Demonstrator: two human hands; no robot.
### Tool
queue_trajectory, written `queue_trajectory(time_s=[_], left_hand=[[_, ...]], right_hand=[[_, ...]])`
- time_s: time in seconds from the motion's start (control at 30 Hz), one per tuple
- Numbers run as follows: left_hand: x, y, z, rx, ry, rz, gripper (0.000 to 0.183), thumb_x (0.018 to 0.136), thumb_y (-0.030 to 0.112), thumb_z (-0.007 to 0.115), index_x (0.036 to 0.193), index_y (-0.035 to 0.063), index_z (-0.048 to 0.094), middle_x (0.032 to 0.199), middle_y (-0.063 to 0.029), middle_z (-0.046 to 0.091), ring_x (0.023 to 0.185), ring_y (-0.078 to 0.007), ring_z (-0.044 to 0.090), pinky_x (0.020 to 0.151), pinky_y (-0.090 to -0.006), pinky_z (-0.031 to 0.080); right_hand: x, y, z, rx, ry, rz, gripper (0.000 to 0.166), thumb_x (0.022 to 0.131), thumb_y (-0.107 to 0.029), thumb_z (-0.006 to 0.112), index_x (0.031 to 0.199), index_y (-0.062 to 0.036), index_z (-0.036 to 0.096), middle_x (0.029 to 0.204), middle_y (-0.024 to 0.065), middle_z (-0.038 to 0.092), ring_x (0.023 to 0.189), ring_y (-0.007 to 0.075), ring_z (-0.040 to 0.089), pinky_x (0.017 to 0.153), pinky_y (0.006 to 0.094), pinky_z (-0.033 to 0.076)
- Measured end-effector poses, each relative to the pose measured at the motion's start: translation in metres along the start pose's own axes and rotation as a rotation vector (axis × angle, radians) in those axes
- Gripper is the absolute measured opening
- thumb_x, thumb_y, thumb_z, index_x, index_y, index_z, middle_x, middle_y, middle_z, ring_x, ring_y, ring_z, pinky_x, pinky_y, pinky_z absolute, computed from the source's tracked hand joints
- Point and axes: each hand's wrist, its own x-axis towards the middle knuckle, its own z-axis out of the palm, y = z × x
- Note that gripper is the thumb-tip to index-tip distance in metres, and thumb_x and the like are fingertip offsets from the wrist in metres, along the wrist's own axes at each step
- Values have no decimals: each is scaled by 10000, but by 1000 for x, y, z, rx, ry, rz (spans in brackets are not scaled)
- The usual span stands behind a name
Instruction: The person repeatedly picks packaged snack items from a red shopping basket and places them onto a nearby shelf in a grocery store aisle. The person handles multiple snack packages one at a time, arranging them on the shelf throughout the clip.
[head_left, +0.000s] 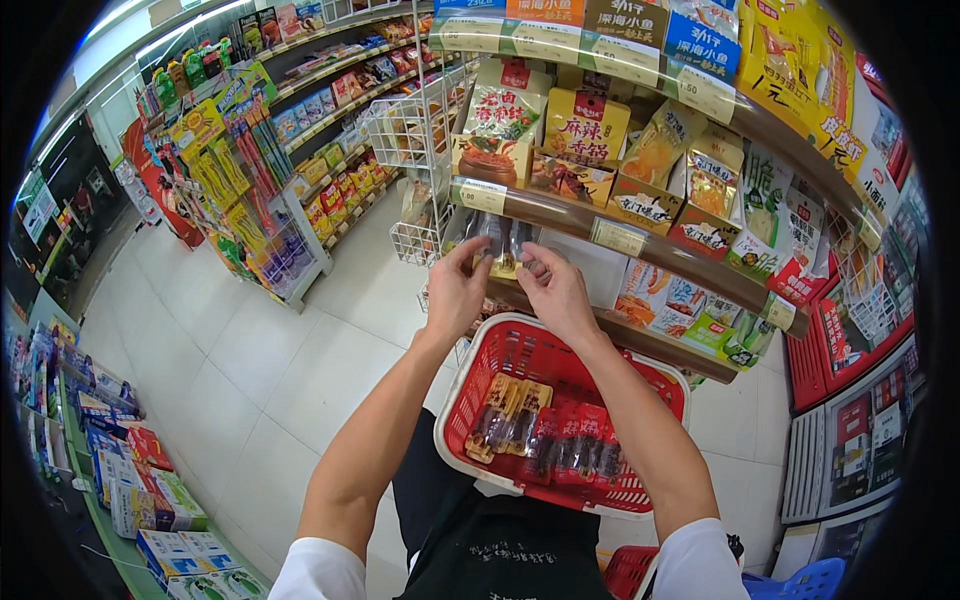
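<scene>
At the lower shelf, dark snack packets (510, 241) with clear fronts and yellowish lower ends stand upright between my hands. My left hand (459, 283) has its thumb and fingertips on the left packet. Close at the packets' right edge is my right hand (553, 283), fingers bent; whether it grips one is not clear. Below my forearms, a red plastic shopping basket (517, 341) with a pale rim sits before me. Inside lie yellow-gold snack packets (510, 412) on the left and red snack packets (574, 442) on the right.
A brown shelf edge (555, 206) with price tags crosses just above my hands, under boxed snack pouches (585, 142). White wire baskets (401, 131) hang left of the shelf. A hanging candy rack (247, 187) stands farther left. A blue plastic stool (802, 581) is at lower right.
</scene>
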Motion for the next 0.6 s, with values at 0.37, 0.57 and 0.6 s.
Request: queue_trajectory(time_s=[0.37, 0.57, 0.6], left_hand=[[26, -11, 15, 566, -36, 257, 407, 836, 138, 659, 1230, 38, 638, 1160, -157, 673, 1095, -351, 581, 981, -463, 411], [17, -18, 13, 654, 18, 544, 317, 917, 163, 589, 1201, 40, 655, 1339, -133, 598, 1263, -329, 510, 1076, -480, 343], [15, -21, 13, 672, -16, 542, 308, 933, 169, 570, 1199, 40, 657, 1350, -131, 594, 1277, -328, 503, 1085, -477, 337]], right_hand=[[-1, 11, -4, -708, -45, -451, 375, 873, -182, 605, 1197, 4, 635, 1350, 191, 529, 1347, 352, 397, 1133, 550, 259], [12, 15, -2, -845, -108, -482, 398, 937, -266, 525, 1211, -7, 652, 1406, 187, 513, 1397, 327, 363, 1163, 556, 214], [14, 16, -1, -846, -116, -485, 397, 948, -278, 513, 1203, -11, 659, 1402, 181, 518, 1393, 323, 368, 1161, 559, 213]])
